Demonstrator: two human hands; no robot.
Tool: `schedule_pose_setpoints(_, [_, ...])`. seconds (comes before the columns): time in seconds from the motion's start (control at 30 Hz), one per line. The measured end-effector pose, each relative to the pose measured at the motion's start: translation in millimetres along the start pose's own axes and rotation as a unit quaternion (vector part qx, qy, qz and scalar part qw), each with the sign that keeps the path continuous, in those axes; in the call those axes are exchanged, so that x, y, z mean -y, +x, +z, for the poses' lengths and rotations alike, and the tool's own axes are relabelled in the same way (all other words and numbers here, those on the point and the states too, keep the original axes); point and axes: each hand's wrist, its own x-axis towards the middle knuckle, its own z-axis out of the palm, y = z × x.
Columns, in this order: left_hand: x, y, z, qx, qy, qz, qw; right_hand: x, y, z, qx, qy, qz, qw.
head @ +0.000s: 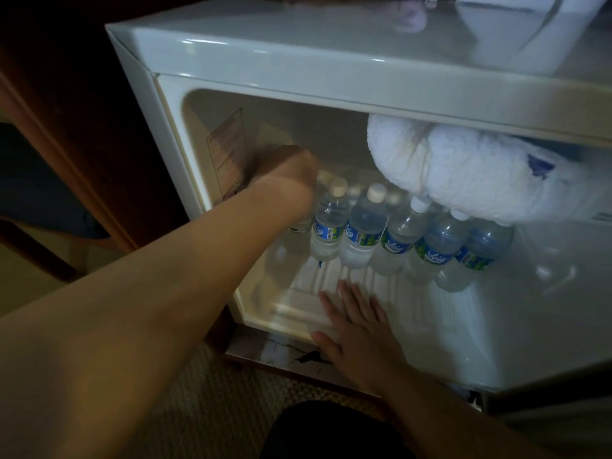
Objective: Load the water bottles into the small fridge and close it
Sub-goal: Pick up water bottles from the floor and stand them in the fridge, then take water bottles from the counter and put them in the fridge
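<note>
While the small fridge [331, 54] stands with its door open, the left hand [284, 170] reaches deep into the cavity at the left wall, knuckles up, fingers curled down over something hidden behind the wrist. A bit of clear bottle [300, 226] shows just under the forearm, at the left end of the row, but whether the hand grasps it I cannot tell. The right hand [356, 329] lies flat, fingers straight and spread, pressing on the front lip of the ribbed fridge floor [364, 279], holding nothing.

Water bottles [362, 226] with white caps and blue-green labels stand in a front row across the fridge floor, from beside the left forearm to the right side; five show plainly. The ones toward the right lean, their tops tucked under the frost. More caps [354, 190] show behind them, a second row near the back wall, count unclear.

A thick lump of white frost [463, 170] bulges from the upper right corner of the cavity, hanging over the right-hand bottles and touching their caps. A label sticker [227, 150] sits on the left inner wall. A white object [530, 31] rests on the fridge top at its right rear corner. Dark wood furniture [76, 127] is left of the fridge, woven carpet [212, 409] below.
</note>
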Motion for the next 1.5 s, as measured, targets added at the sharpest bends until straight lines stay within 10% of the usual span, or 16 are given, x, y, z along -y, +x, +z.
schedule_pose_setpoints(0.6, [40,-193,-12,-0.061,-0.263,0.008,0.963,10,17,-73,0.2,0.059,0.03,0.977])
schedule_pose_setpoints(0.77, [76,-238,-47,-0.115,-0.348,-0.007,0.93,63,-32,-150,-0.198,0.219,-0.071,0.953])
schedule_pose_setpoints(1.0, [94,-261,-204,-0.332,-0.361,0.07,0.869,162,-142,-345,-0.538,0.214,-0.267,0.77])
schedule_pose_setpoints(1.17, [98,-243,-354,-0.294,-0.494,0.056,0.816,238,-199,-513,-0.591,0.269,-0.26,0.715])
schedule_pose_setpoints(1.3, [96,-249,-483,-0.46,-0.428,0.159,0.761,272,-227,-618,-0.581,0.273,-0.258,0.722])
schedule_pose_setpoints(1.5, [108,-215,-598,-0.379,-0.408,0.121,0.822,249,-239,-749,-0.502,0.15,-0.164,0.836])
